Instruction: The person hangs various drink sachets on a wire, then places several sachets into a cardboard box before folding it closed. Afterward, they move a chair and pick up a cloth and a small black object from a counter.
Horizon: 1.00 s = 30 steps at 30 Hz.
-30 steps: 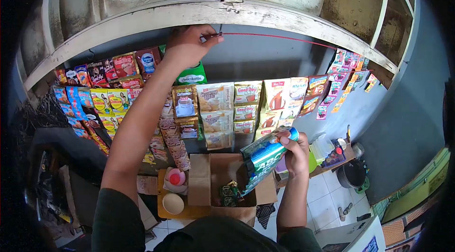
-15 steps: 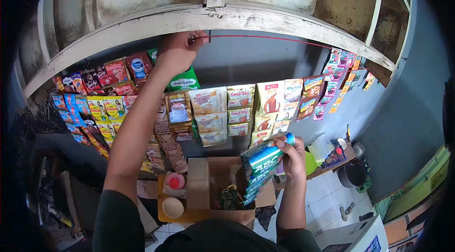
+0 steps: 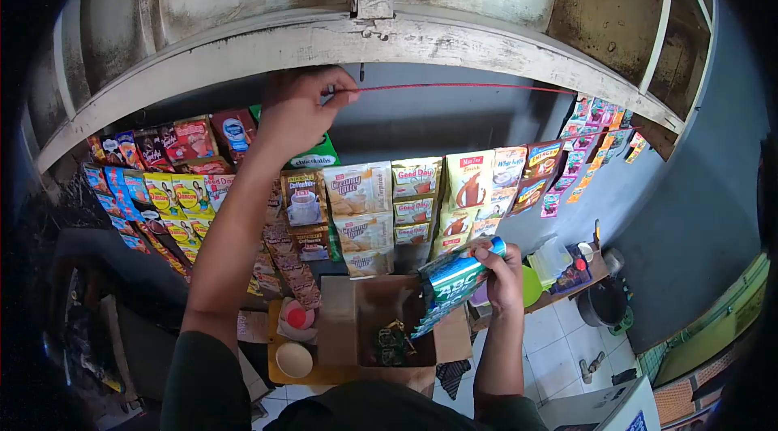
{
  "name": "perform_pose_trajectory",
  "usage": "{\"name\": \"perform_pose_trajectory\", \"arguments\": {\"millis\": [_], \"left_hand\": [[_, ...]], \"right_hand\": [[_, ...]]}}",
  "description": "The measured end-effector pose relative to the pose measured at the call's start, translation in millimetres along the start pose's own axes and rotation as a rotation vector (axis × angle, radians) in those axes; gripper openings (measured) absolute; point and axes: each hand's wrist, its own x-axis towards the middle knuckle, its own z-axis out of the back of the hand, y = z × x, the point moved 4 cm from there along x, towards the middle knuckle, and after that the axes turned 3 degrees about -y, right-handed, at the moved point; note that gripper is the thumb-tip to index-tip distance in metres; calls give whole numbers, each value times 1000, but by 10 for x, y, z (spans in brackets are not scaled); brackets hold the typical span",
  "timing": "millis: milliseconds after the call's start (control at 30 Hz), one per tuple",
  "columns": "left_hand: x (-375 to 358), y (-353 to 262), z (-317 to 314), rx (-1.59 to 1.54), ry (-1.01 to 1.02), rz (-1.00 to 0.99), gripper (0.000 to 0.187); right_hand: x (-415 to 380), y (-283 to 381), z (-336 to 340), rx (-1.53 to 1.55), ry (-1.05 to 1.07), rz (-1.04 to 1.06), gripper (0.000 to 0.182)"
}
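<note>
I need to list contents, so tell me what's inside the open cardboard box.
In the open cardboard box lies dark green packaging with gold edges. The ABC sachets in the right hand cover part of the box's right side, and anything beneath the packaging is hidden.

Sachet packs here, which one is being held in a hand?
The blue-green ABC pack, gripped near its top by the right hand. Others, like the Max Tea pack and Energen pack, hang in the row by the wall.

The cord runs beneath the beam, above hanging sachets; the box sits right of the bowl.
</note>
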Motion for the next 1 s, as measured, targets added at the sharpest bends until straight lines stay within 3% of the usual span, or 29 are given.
{"name": "perform_pose_trajectory", "arguments": {"millis": [133,200,233,400,467,533,600,700,733,767,833,900,933,1000], "left_hand": [[-84,20,-56,161,2,-19,13],[-117,58,-99,313,-99,-235,15],[-145,75,-122,310,-98,-235,15],[-471,-185,-83,409,-296,-271,33],[-752,-327,-86,263,-182,-230,41],[-1107,-378,-294,-189,148,-210,56],[-1391,-556,-477,-479,484,-60,66],[-1681,-656,-600,-369,515,-79,69],[-1724,-605,-643,-353,546,-29,61],[-1729,-519,-654,-352,536,-24,61],[-1591,-329,-490,-392,226,-165,50],[-1304,-178,-194,-111,-185,-167,41],[-1227,-169,-78,-105,-186,-161,41],[-1105,-123,29,-325,83,114,37]], "right_hand": [[-36,18,30,-26,37,-9,15],[-65,34,45,-18,29,7,16],[-81,52,51,15,38,26,17],[-187,260,-47,104,93,96,24],[-182,333,-72,101,120,111,26],[-184,445,-160,126,98,164,32],[-157,490,-150,162,120,164,34],[-148,557,-235,241,156,153,40],[-160,614,-293,272,161,165,42],[-159,656,-326,302,166,178,44],[-138,652,-313,289,173,191,47],[-126,625,-314,326,181,185,47],[-134,629,-348,327,187,179,47],[-128,670,-436,266,172,201,47]]}}
